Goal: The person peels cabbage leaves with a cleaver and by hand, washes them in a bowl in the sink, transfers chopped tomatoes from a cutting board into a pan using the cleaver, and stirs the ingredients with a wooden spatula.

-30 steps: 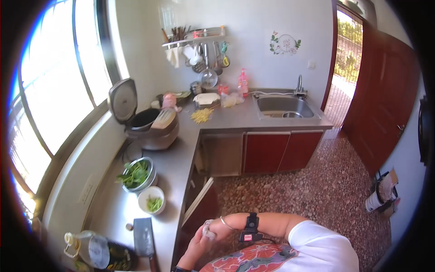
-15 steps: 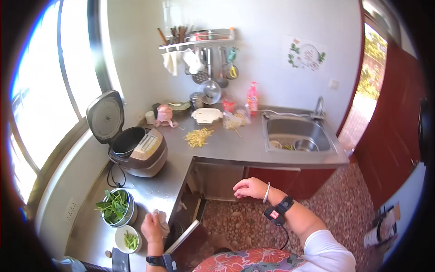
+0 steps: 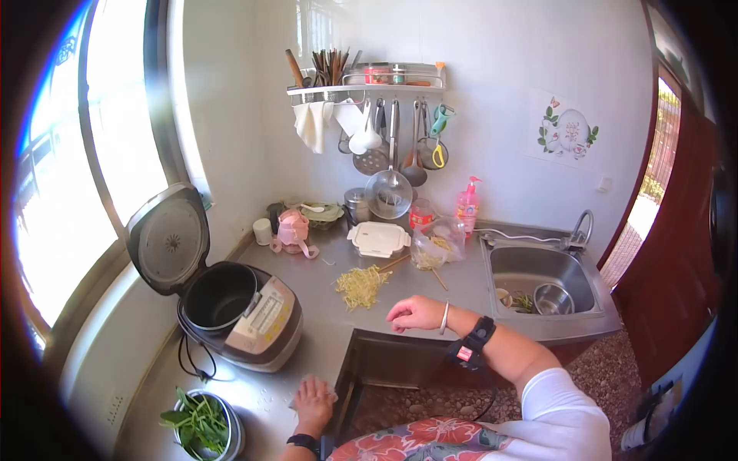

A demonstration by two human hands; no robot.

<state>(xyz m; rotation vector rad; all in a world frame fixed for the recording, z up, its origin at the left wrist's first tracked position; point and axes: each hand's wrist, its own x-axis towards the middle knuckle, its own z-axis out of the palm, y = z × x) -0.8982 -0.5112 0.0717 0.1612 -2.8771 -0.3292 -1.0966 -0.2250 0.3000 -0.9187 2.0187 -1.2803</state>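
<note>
My left hand (image 3: 313, 403) presses down on the steel counter, fingers spread over a pale cloth (image 3: 332, 393) that peeks out at its side. Left of that hand are wet drops on the counter and a pot (image 3: 237, 430) of leafy greens (image 3: 198, 421). An open rice cooker (image 3: 265, 326) stands just beyond, its inner pot bare. My right hand (image 3: 415, 313) hangs near the counter's inner edge, fingers loosely bent and holding nothing. Beyond it lies a pile of pale yellow shreds (image 3: 361, 287), with chopsticks (image 3: 394, 263) beside it.
A white lidded container (image 3: 379, 239), a plastic bag (image 3: 438, 244) and a pink pump bottle (image 3: 467, 206) stand along the back. The sink (image 3: 503, 265) at the right holds a metal bowl (image 3: 553, 299). Utensils hang under a wall rack (image 3: 369, 88). The cooker's cord (image 3: 201, 374) trails on the counter.
My left hand has moved forward along the counter with the cloth, from bunched to spread fingers. The view has shifted forward, and the small white bowl has left it. My right hand stays loosely bent.
</note>
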